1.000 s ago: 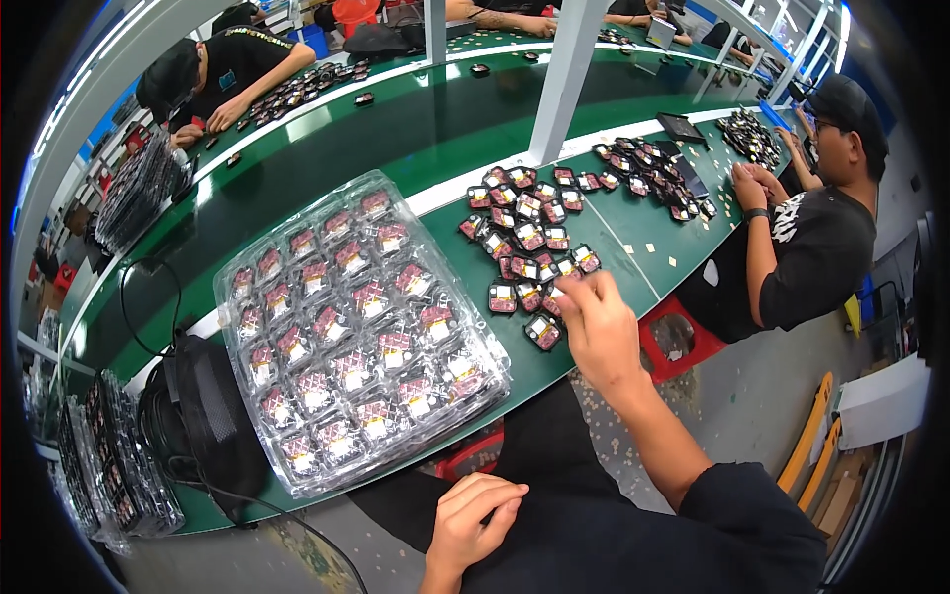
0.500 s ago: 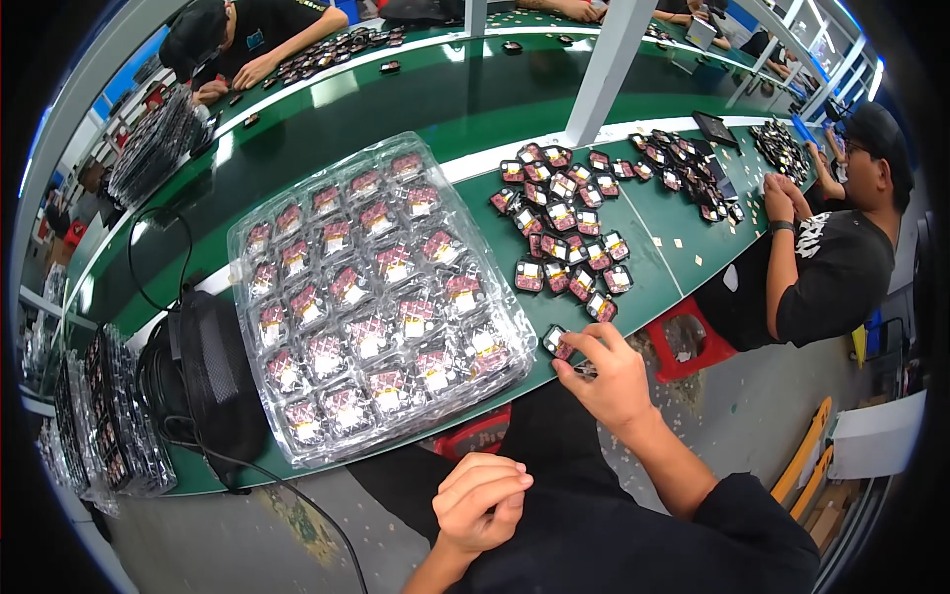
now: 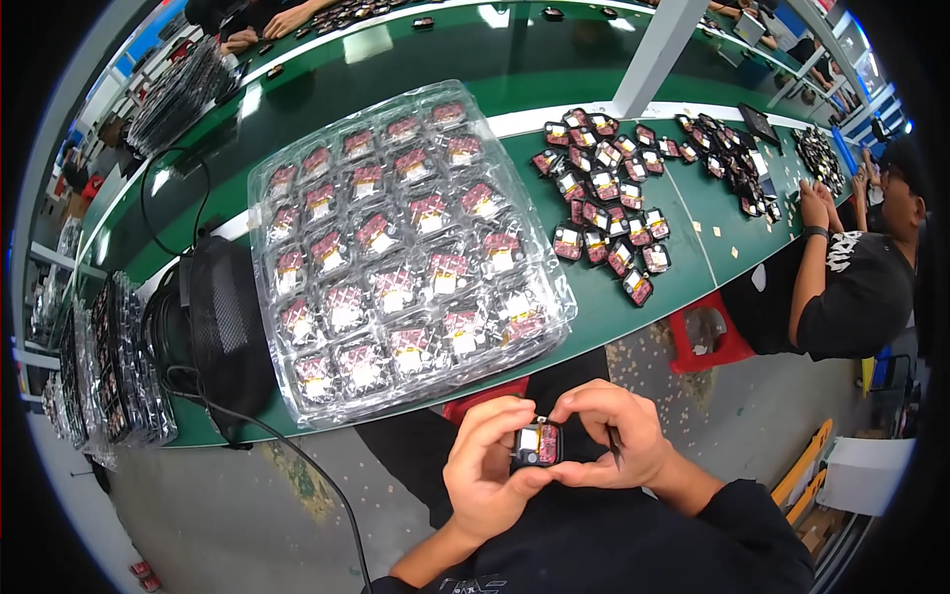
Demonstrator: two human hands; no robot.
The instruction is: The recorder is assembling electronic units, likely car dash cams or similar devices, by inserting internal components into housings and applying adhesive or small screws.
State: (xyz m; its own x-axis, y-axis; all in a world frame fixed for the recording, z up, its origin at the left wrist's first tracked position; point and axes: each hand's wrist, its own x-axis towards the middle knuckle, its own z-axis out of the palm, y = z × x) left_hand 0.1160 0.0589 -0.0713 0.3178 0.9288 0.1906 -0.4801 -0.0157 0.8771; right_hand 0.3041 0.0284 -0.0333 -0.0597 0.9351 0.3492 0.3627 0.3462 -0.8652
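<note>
Both my hands meet over my lap, below the table's front edge. My left hand (image 3: pixel 487 475) and my right hand (image 3: pixel 609 441) together pinch a small black square part (image 3: pixel 537 445) with a red and white face. A thin dark tool sticks out of my right hand. Above them on the green table (image 3: pixel 554 59) lies a clear plastic blister tray (image 3: pixel 401 247) with a similar red part in each pocket. To its right lies a loose pile of the same small parts (image 3: pixel 609 213).
A black mesh bag (image 3: pixel 223 327) with a cable sits left of the tray. Stacks of trays (image 3: pixel 109 366) stand at the far left. A person in a black shirt (image 3: pixel 851 287) sits at the right by a red stool (image 3: pixel 708 337). Other people work across the table.
My right hand took one part from the pile and drew it down to my lap. My left hand rose to meet it, and both now hold the part.
</note>
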